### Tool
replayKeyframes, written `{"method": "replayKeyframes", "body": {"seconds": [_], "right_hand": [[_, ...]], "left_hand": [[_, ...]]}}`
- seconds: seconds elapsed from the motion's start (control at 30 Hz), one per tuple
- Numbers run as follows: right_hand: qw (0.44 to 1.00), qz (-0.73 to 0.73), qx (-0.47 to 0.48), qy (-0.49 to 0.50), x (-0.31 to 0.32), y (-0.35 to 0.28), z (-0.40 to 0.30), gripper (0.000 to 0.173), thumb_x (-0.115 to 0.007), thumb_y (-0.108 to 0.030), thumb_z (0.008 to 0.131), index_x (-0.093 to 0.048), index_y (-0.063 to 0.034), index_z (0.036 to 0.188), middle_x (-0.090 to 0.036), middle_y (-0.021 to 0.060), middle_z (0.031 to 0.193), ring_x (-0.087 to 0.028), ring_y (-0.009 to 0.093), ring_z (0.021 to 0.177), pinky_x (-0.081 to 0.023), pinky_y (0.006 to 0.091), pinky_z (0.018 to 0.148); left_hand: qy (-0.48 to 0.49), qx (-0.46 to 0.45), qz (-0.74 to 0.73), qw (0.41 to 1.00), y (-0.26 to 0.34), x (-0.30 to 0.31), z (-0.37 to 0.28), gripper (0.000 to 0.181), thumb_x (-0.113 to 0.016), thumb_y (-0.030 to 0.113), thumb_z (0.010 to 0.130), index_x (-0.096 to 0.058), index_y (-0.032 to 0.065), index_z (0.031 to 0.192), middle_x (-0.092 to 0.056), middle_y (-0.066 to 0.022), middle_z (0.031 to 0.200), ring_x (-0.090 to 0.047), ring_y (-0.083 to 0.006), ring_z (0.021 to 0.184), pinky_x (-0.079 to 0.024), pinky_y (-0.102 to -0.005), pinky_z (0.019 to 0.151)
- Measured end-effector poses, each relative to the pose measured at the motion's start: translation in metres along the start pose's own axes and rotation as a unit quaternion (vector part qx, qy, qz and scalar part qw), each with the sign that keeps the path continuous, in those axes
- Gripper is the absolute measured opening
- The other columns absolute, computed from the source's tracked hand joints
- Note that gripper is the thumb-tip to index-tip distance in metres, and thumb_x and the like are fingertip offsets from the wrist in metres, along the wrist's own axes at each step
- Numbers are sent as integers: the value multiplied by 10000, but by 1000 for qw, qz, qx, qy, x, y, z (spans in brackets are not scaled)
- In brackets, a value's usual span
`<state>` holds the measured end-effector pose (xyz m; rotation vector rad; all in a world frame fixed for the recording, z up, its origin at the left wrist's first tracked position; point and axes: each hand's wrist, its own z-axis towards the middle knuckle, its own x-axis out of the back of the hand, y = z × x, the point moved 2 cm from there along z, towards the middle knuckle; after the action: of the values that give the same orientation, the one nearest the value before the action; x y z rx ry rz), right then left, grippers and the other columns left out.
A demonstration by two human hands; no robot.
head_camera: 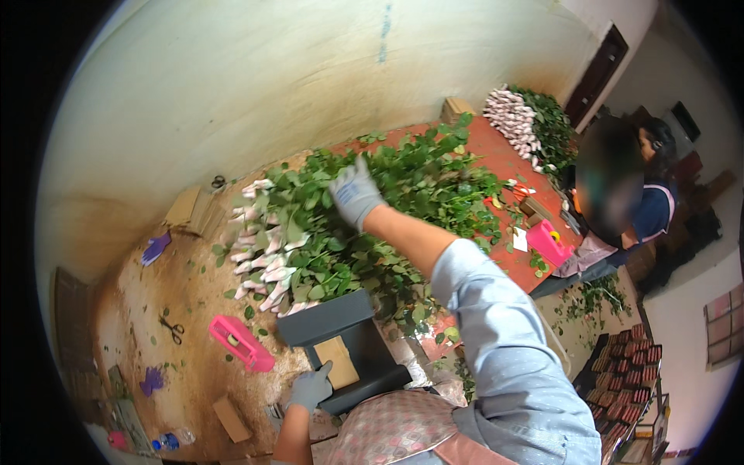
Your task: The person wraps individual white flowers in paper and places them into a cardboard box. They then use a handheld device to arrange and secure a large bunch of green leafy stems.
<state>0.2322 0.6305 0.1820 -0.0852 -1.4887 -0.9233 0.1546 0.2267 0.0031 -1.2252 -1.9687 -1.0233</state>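
Observation:
My right hand [356, 195], in a grey glove, reaches over a large heap of leafy green stems [407, 186]. Its fingers are spread, with nothing visible in them. Pale pink-and-white flower heads [270, 261], seemingly in sleeves, point left from the heap. Close to my body, my left hand [311, 388], also gloved in grey, grips the near-left corner of a brown cardboard piece [337, 361]. This cardboard lies in a dark grey trough-like stand [375, 349] with a raised ribbed panel. The fingers' undersides are hidden.
Left on the table [128, 325] lie scissors [172, 330], a pink tape dispenser [241, 343], purple gloves [156, 248], a cardboard block [231, 418] and a plastic bottle [168, 440]. A co-worker [654, 203] stands right, near another pink dispenser [549, 243] and bundled flowers [514, 122]. A wall [261, 87] rises behind.

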Motion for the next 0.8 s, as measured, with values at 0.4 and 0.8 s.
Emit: {"method": "replayKeyframes", "body": {"seconds": [0.4,0.8], "right_hand": [[930,55,-4,363,189,71,-51,255,-650,-129,836,-652,-144,1091,-660,92,1028,-600,318,1089,-312,608,1153],[970,145,134,-143,-4,-46,-311,257,-541,-165,917,-696,-154,1122,-627,133,999,-602,334,1005,-443,481,976]], "left_hand": [[-10,7,-51,999,-14,-19,4,632,-488,211,884,-503,249,1515,-719,-264,1111,-703,-420,1010,-541,-510,913],[-36,-11,-103,994,-28,-44,12,401,-499,267,926,-633,165,1291,-695,-203,1066,-685,-389,939,-544,-481,857]]}}
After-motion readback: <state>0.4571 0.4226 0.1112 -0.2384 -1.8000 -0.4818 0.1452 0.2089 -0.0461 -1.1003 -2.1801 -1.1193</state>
